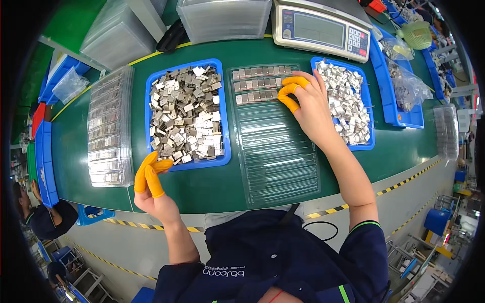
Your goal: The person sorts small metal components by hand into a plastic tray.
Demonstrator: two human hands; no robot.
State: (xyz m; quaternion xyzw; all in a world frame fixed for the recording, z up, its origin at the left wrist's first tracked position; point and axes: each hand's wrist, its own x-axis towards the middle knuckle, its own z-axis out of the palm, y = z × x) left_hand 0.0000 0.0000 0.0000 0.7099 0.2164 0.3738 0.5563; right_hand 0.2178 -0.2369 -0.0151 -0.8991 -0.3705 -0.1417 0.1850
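My left hand (pixel 155 188), with orange finger cots, is beside the near left corner of a blue tray (pixel 227 126) heaped with small silver metal pieces (pixel 184 111). Its fingers are drawn together in a pinch; what they hold, if anything, is too small to make out. A clear plastic blister tray (pixel 280 161) with long grooves lies right of that heap. Several rows of metal pieces (pixel 258 84) fill its far end. My right hand (pixel 309 103), also in orange cots, curls its fingers down at the right end of these rows. Whatever is between its fingertips is hidden.
Right of my right hand stands a blue tray (pixel 361 147) of white-and-silver parts (pixel 348 101). Filled clear trays (pixel 110 131) are stacked at the left. A digital scale (pixel 321 31) and clear tray stacks (pixel 225 20) line the back. Another person (pixel 48 219) is at far left.
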